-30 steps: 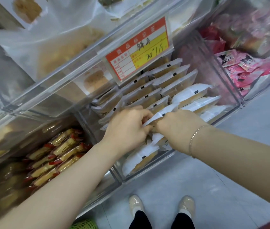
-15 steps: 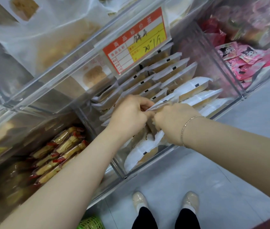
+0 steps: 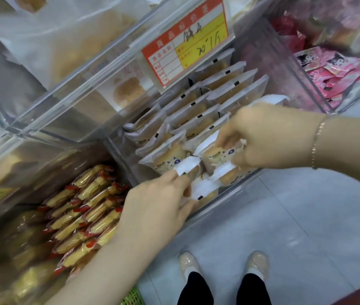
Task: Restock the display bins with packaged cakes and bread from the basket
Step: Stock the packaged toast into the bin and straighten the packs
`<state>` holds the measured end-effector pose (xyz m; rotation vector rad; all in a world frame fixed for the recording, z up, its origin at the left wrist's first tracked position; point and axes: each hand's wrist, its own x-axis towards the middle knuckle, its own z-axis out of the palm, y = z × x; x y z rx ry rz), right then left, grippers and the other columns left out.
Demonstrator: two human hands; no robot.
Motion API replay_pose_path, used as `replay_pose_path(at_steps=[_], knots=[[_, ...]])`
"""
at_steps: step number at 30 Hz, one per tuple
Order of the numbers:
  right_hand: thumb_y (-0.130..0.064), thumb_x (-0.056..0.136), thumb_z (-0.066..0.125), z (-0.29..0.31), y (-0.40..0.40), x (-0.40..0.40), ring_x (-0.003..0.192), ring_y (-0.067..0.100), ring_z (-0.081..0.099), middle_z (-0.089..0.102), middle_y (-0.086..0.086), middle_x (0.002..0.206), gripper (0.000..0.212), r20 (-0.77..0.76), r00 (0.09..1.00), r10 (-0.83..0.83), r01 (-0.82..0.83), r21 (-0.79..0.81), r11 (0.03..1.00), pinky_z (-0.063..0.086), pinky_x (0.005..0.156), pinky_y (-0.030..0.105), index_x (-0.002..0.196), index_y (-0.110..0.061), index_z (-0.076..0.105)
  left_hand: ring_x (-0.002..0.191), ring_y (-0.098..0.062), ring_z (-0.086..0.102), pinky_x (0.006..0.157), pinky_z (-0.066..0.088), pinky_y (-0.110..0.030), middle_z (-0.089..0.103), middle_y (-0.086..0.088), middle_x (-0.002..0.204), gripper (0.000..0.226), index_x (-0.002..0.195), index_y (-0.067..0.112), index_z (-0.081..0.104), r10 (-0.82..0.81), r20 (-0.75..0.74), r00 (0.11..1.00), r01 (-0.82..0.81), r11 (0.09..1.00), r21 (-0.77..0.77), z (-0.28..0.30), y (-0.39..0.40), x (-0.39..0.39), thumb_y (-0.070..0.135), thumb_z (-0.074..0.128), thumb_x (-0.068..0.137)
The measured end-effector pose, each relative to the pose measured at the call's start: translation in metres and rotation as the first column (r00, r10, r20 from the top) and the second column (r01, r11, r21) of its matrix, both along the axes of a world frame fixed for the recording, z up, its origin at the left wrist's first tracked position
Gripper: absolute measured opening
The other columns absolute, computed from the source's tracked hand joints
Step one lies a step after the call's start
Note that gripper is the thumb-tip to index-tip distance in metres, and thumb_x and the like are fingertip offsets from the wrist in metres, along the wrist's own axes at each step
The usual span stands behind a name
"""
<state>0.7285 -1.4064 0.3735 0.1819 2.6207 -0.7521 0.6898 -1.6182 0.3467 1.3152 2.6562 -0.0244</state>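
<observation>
While two pale shoes [image 3: 223,264] stand on the grey floor [image 3: 295,227] at the bottom of the view, a scrap of green basket [image 3: 133,297] shows at the lower edge beside the left forearm. Just above, the left hand [image 3: 159,208] reaches over the front wall of the clear bin [image 3: 229,195], its fingertips pinching the white crimped end of a cake pack [image 3: 171,162] in the front row. Beside it, the right hand [image 3: 269,137] (a thin bracelet [image 3: 316,142] on its wrist) curls thumb and fingers round a second pack [image 3: 216,158], which sits at the bin's front, touching the first. More packs [image 3: 218,95] stand on edge in rows behind these, filling the bin toward its back. Left of that bin and lower, a compartment holds yellow cakes [image 3: 86,214] in clear wrappers with red ends, lying tilted in overlapping rows. Above the rows hangs a red and yellow price tag [image 3: 185,44] with handwriting, fixed to the front of an upper bin [image 3: 64,106] that holds blurred pale bread bags. To the far right, another bin contains pink packets [image 3: 333,73] with cartoon figures.
</observation>
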Motion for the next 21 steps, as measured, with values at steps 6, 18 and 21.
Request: replay_pose_path(at_steps=[6, 18, 21], knots=[[-0.039, 0.084, 0.061, -0.019, -0.008, -0.002, 0.133, 0.016, 0.031, 0.031, -0.005, 0.146, 0.05, -0.113, 0.967, 0.228, -0.216, 0.107, 0.97, 0.031, 0.108, 0.033, 0.132, -0.035, 0.047, 0.079, -0.02, 0.066, 0.052, 0.029, -0.027, 0.066, 0.003, 0.085, 0.032, 0.101, 0.029, 0.054, -0.031, -0.077, 0.997, 0.011, 0.968, -0.251, 0.001, 0.006, -0.003, 0.058, 0.054, 0.086], [-0.043, 0.089, 0.056, -0.047, -0.001, 0.005, 0.133, 0.018, 0.032, 0.029, -0.011, 0.15, 0.029, -0.109, 0.964, 0.244, -0.225, 0.157, 0.962, 0.026, 0.11, 0.03, 0.112, -0.029, 0.066, 0.044, -0.027, 0.055, 0.043, 0.035, -0.025, 0.058, 0.003, 0.054, 0.018, 0.066, 0.018, 0.059, -0.102, -0.166, 0.981, 0.066, 0.975, -0.21, 0.003, 0.003, -0.018, 0.014, 0.076, 0.068], [-0.044, 0.092, 0.05, -0.056, -0.003, 0.005, 0.136, 0.015, 0.026, 0.025, -0.012, 0.151, 0.033, -0.162, 0.96, 0.23, -0.2, 0.182, 0.963, 0.015, 0.112, 0.027, 0.115, -0.026, 0.066, 0.052, -0.023, 0.058, 0.052, 0.042, -0.028, 0.059, 0.004, 0.06, 0.013, 0.068, 0.019, 0.062, -0.127, -0.136, 0.983, 0.106, 0.983, -0.152, -0.001, 0.004, -0.012, 0.013, 0.074, 0.068]])
